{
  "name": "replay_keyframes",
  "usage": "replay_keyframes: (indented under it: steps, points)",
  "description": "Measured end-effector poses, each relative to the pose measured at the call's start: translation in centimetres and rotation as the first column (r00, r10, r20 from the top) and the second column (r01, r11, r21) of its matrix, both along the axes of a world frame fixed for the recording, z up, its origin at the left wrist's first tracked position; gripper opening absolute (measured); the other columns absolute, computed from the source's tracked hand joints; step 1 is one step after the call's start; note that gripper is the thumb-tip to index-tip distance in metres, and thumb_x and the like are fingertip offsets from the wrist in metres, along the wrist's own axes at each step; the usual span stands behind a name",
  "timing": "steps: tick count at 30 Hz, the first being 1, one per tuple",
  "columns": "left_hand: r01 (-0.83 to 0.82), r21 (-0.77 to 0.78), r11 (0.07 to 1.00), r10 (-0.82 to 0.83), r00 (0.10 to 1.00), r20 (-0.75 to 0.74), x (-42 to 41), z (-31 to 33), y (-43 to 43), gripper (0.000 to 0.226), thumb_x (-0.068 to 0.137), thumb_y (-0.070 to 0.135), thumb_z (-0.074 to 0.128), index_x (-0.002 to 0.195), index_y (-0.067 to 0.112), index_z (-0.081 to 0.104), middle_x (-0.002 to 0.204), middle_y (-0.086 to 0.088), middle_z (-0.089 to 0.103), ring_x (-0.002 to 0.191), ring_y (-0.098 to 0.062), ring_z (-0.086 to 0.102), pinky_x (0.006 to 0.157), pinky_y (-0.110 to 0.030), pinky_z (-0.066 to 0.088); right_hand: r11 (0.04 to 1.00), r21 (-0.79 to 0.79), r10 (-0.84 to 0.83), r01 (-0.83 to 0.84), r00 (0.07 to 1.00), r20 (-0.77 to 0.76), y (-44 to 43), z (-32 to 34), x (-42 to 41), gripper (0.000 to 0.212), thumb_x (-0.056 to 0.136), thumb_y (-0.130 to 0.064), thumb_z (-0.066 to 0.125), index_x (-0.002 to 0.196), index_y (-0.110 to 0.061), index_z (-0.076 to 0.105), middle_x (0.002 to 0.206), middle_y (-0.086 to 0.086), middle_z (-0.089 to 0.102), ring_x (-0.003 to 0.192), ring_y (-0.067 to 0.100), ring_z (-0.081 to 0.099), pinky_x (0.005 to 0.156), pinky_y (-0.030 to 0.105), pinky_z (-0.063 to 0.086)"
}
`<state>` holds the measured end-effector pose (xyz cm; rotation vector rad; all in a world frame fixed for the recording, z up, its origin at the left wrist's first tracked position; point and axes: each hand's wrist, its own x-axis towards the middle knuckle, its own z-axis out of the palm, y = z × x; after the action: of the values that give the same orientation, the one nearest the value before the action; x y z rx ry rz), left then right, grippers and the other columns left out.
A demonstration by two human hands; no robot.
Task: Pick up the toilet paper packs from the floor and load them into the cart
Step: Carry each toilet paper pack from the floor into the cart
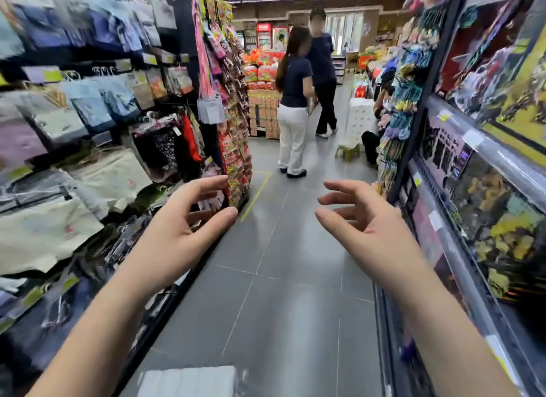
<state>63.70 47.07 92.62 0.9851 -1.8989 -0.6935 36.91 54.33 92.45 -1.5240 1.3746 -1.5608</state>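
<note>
One blurred white pack (189, 382) is cut off; left hand (177, 222), right hand (363, 222) spread.

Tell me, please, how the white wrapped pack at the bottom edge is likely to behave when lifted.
The toilet paper pack looks bulky, so probably light for its size. Its glossy film may be slippery. The ribbed outline suggests soft rolls that would likely give under a squeeze.

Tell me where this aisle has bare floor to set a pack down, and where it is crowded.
Bare: the grey floor between the left rack and the right shelves, from the white pack at the bottom edge out to the yellow line. Crowded: the far end, with two people, a green stool and a white stack.
</note>
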Motion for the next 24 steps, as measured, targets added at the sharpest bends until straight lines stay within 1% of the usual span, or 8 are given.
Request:
replay_keyframes:
  steps: [4, 9, 12, 14, 16, 18, 21, 24]
  points:
    - [-0.061, 0.010, 0.998, 0.061, 0.998, 0.004, -2.8, 0.5, -3.2, 0.049, 0.093, 0.048, 0.067, 0.139, 0.035, 0.056, 0.137, 0.015, 0.061, 0.131, -0.004, 0.057, 0.108, -0.032, 0.049, 0.997, 0.009, 0.075, -0.075, 0.996, 0.040, -5.8, 0.4, -2.9, 0.029, 0.093, -0.024, 0.073, 0.116, -0.039, 0.065, 0.108, -0.010, 0.072, 0.092, 0.006, 0.069, 0.076, 0.016, 0.051]
    - [-0.127, -0.005, 0.992, 0.127, 0.992, 0.012, -4.0, 0.6, -8.2, 0.056, 0.086, 0.058, 0.064, 0.138, 0.039, 0.056, 0.136, 0.014, 0.062, 0.132, -0.006, 0.057, 0.110, -0.039, 0.049, 0.988, 0.030, 0.147, -0.149, 0.987, 0.067, -12.5, 0.2, -4.4, 0.029, 0.093, -0.020, 0.072, 0.118, -0.032, 0.066, 0.107, -0.007, 0.072, 0.086, 0.000, 0.067, 0.072, 0.012, 0.049]
    - [-0.171, -0.014, 0.985, 0.171, 0.985, 0.012, -3.9, 0.1, -11.8, 0.057, 0.086, 0.059, 0.063, 0.139, 0.039, 0.056, 0.135, 0.016, 0.062, 0.131, -0.005, 0.058, 0.110, -0.042, 0.049, 0.980, 0.045, 0.190, -0.194, 0.979, 0.070, -16.7, -0.6, -4.4, 0.029, 0.092, -0.017, 0.072, 0.117, -0.030, 0.066, 0.108, -0.004, 0.073, 0.085, 0.002, 0.067, 0.072, 0.011, 0.049]
    - [-0.233, -0.041, 0.972, 0.234, 0.972, 0.030, -3.7, -0.4, -14.8, 0.055, 0.089, 0.059, 0.063, 0.140, 0.039, 0.054, 0.136, 0.020, 0.061, 0.128, -0.002, 0.058, 0.110, -0.041, 0.048, 0.971, 0.067, 0.226, -0.229, 0.973, 0.046, -19.7, -1.0, -4.2, 0.030, 0.092, -0.017, 0.073, 0.118, -0.031, 0.066, 0.108, -0.006, 0.073, 0.088, 0.004, 0.069, 0.073, 0.013, 0.050]
    - [-0.302, -0.089, 0.949, 0.306, 0.951, 0.044, -3.3, -0.7, -18.0, 0.052, 0.094, 0.055, 0.065, 0.141, 0.039, 0.053, 0.136, 0.023, 0.058, 0.128, 0.001, 0.056, 0.111, -0.040, 0.047, 0.966, 0.068, 0.250, -0.250, 0.968, 0.007, -23.5, -1.1, -3.6, 0.030, 0.092, -0.018, 0.073, 0.119, -0.031, 0.067, 0.108, -0.006, 0.073, 0.091, 0.007, 0.069, 0.077, 0.015, 0.051]
    - [-0.355, -0.108, 0.929, 0.360, 0.933, 0.028, -2.1, -0.9, -21.3, 0.053, 0.093, 0.051, 0.065, 0.142, 0.038, 0.052, 0.136, 0.024, 0.057, 0.128, 0.003, 0.054, 0.110, -0.038, 0.048, 0.957, 0.061, 0.285, -0.283, 0.958, -0.029, -27.9, -0.5, -2.1, 0.030, 0.092, -0.019, 0.073, 0.117, -0.033, 0.068, 0.108, -0.006, 0.073, 0.093, 0.009, 0.069, 0.079, 0.017, 0.052]
    - [-0.443, -0.107, 0.890, 0.444, 0.896, -0.013, 2.3, -0.6, -25.6, 0.052, 0.093, 0.055, 0.066, 0.141, 0.040, 0.053, 0.134, 0.026, 0.057, 0.128, 0.005, 0.054, 0.107, -0.034, 0.048, 0.928, 0.064, 0.372, -0.368, 0.924, -0.090, -34.9, 1.4, 1.7, 0.029, 0.091, -0.021, 0.074, 0.115, -0.036, 0.069, 0.108, -0.007, 0.074, 0.096, 0.011, 0.069, 0.081, 0.016, 0.053]
    - [-0.545, -0.013, 0.839, 0.539, 0.834, -0.119, 8.6, -0.3, -28.6, 0.050, 0.087, 0.063, 0.066, 0.134, 0.047, 0.057, 0.129, 0.028, 0.061, 0.119, 0.005, 0.060, 0.099, -0.025, 0.050, 0.871, 0.089, 0.490, -0.482, 0.853, -0.177, -41.5, 3.5, 6.7, 0.028, 0.090, -0.026, 0.073, 0.115, -0.037, 0.069, 0.108, -0.008, 0.074, 0.098, 0.012, 0.069, 0.082, 0.018, 0.054]
